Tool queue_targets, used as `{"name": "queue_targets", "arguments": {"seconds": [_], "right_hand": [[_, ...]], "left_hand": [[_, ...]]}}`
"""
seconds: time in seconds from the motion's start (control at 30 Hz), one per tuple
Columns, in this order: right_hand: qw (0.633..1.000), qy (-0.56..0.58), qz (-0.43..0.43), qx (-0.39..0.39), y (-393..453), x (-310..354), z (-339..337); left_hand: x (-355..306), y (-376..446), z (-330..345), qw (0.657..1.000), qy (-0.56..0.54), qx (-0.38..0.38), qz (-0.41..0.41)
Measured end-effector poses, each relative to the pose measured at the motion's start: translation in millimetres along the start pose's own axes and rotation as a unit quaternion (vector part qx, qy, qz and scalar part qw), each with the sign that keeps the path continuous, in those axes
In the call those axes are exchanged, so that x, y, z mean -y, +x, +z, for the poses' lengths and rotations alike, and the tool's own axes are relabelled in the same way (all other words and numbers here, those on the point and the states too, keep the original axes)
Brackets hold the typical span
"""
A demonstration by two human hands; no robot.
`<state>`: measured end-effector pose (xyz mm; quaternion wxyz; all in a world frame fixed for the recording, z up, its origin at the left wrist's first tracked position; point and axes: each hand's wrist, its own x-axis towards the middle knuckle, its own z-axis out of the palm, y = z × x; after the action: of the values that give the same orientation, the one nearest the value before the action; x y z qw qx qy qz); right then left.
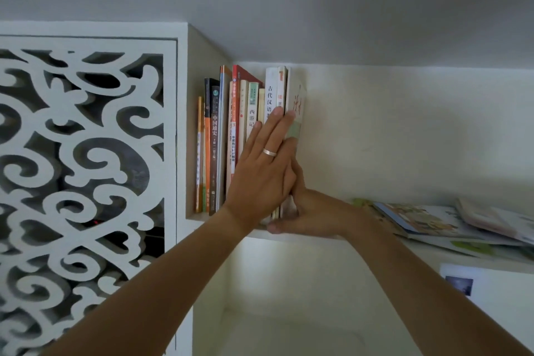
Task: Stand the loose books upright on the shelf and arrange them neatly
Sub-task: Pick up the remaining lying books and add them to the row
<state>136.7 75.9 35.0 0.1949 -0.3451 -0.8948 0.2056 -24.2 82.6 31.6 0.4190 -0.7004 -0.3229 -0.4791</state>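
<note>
Books stand upright in a row at the shelf's left end, tight against the white side wall, and I have both hands on them. My left hand, a ring on one finger, lies flat with straight fingers pressed across the spines in the row's right half, fingertips up near the white spine printed with dark characters. My right hand sits low at the front edge of the shelf, fingers held straight along the outer face of the last book, a pale one with red brush lettering, thumb lying along the shelf lip below it. That book stands upright, touching its neighbour. Well to the right, loose books lie flat in an untidy overlapping heap on the same shelf. A white carved fretwork panel fills the left side.
</note>
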Motion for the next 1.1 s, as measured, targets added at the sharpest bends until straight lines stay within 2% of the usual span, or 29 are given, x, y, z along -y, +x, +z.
{"name": "queue_targets", "arguments": {"seconds": [0.1, 0.23, 0.37, 0.43, 0.5, 0.53, 0.57, 0.67, 0.77, 0.9, 0.97, 1.1], "right_hand": [[0.998, -0.022, -0.026, -0.044, -3.6, 5.6, 2.9], [0.994, -0.062, 0.002, -0.087, -12.5, 0.1, 2.5], [0.984, -0.089, 0.022, -0.155, -45.4, -15.6, -32.0], [0.964, -0.11, 0.037, -0.24, -70.6, -30.8, -58.0], [0.926, -0.197, 0.083, -0.311, -94.6, -52.5, -82.5], [0.911, -0.244, 0.122, -0.309, -104.9, -62.2, -91.3], [0.905, -0.28, 0.164, -0.275, -112.5, -71.3, -95.2], [0.914, -0.318, 0.21, -0.134, -122.2, -92.7, -78.2], [0.913, -0.322, 0.197, -0.153, -124.2, -101.3, -59.5], [0.936, -0.275, 0.193, -0.101, -134.2, -93.0, -77.5], [0.947, -0.245, 0.175, -0.11, -139.6, -86.7, -90.1], [0.926, -0.338, 0.143, -0.085, -131.6, -70.5, -94.5]], "left_hand": [[-2.5, -0.5, -0.2, 1.0, 0.02, 0.002, -0.005], [-2.2, -0.1, 2.2, 1.0, -0.011, 0.004, -0.024], [-6.1, 1.0, 2.2, 0.999, -0.005, 0.002, -0.035], [-9.5, 0.9, 3.1, 0.998, 0.041, 0.002, -0.037], [-20.7, -1.2, 9.1, 0.989, 0.135, 0.013, -0.059], [-29.8, -2.1, 14.6, 0.976, 0.203, 0.027, -0.073], [-40.8, -3.2, 21.5, 0.959, 0.268, 0.055, -0.075], [-68.5, -0.5, 37.9, 0.903, 0.362, 0.222, -0.074], [-71.0, 3.1, 58.7, 0.873, 0.386, 0.293, -0.062], [-71.1, 6.5, 55.4, 0.855, 0.396, 0.331, -0.049], [-72.3, 8.1, 51.0, 0.848, 0.4, 0.344, -0.057], [-72.4, 9.2, 49.9, 0.852, 0.394, 0.338, -0.07]]}}
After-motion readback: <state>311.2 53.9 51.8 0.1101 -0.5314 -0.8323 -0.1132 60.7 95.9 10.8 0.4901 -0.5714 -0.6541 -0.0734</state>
